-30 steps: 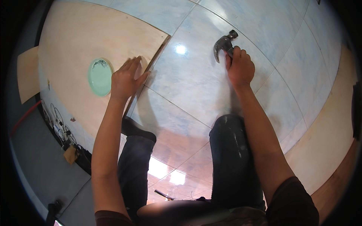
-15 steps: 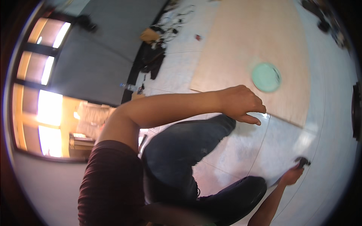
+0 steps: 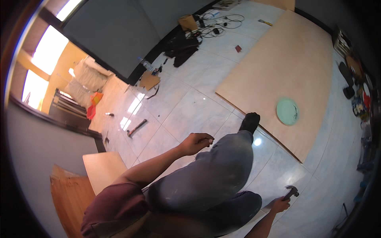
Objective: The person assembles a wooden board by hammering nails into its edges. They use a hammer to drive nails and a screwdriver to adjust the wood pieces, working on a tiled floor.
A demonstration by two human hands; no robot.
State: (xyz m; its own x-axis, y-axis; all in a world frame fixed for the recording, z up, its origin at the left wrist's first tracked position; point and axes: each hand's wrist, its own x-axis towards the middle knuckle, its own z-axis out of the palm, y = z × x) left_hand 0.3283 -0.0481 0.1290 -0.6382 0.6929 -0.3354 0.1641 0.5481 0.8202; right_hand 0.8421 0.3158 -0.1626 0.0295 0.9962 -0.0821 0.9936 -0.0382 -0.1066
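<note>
Glossy pale-blue tiled floor, grey wall at far left with a bright doorway beside it.

Right hand, near right: fingers clamped on the handle of a dark metal claw hammer. Head projects past the fist, over the tiles; can't tell if it touches them. Most of the handle is hidden by the hand.

Left hand, nearer the middle: curled loosely beside the dark-trousered leg, well apart from the board. Can't tell if a small part is pinched in it.

Large flat pale wooden board lies on the floor at far right. Dark-socked foot at its near edge; contact unclear. Shallow round mint-green dish sits on the board's near end, small dark bits at its right side, too small to identify.

Second hammer with a dark head lies on the tiles at left; black bag and tangled cables farther back.

Handling, my read: held hammer is rigid and head-heavy, so grip low on the handle for swing, closer to the head for control. Board looks stiff, awkward for its size; take opposite edges, watch for slip on the glossy tile. Dish looks light and easy to tip; take it by the rim, keep level so nothing spills.
</note>
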